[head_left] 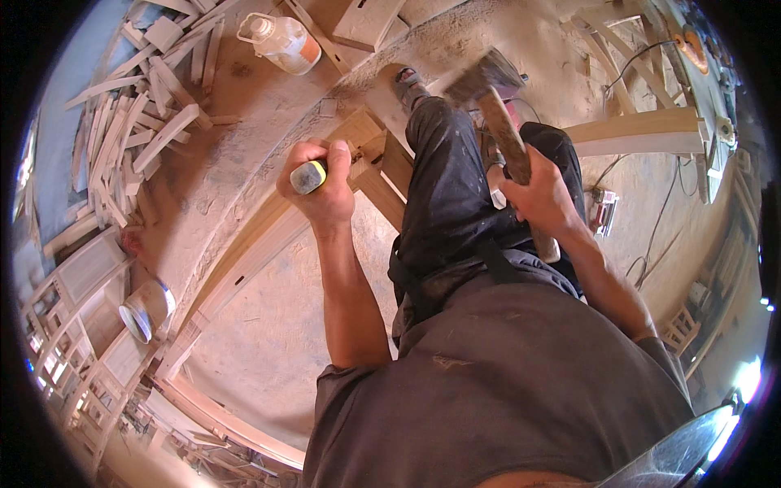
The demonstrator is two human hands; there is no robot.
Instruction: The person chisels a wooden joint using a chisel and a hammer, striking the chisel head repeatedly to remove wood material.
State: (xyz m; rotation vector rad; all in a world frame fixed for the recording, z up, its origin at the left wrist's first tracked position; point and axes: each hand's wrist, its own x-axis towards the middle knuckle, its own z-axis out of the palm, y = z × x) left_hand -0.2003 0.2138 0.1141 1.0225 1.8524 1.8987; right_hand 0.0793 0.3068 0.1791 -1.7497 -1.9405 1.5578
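Note:
My left hand [319, 199] is closed around the upright handle of a chisel [308, 176], its thumb lying along the top. Only the grey butt with a yellow rim shows; the blade is hidden below the fist. Beneath that hand runs a pale wooden frame [259, 237], with a small slot cut in one rail and a joint near its far end. My right hand [538, 193] grips the wooden handle of a hammer [508, 134]. The hammer's dark metal head is raised beyond my knees and slightly blurred, apart from the chisel.
Scrap wood [134, 134] is heaped at the left. A plastic jug [281, 42] stands at the far left, and a bucket [148, 311] sits beside the frame. A wooden beam [634, 134] lies at the right, with cables [663, 213] on the floor below it.

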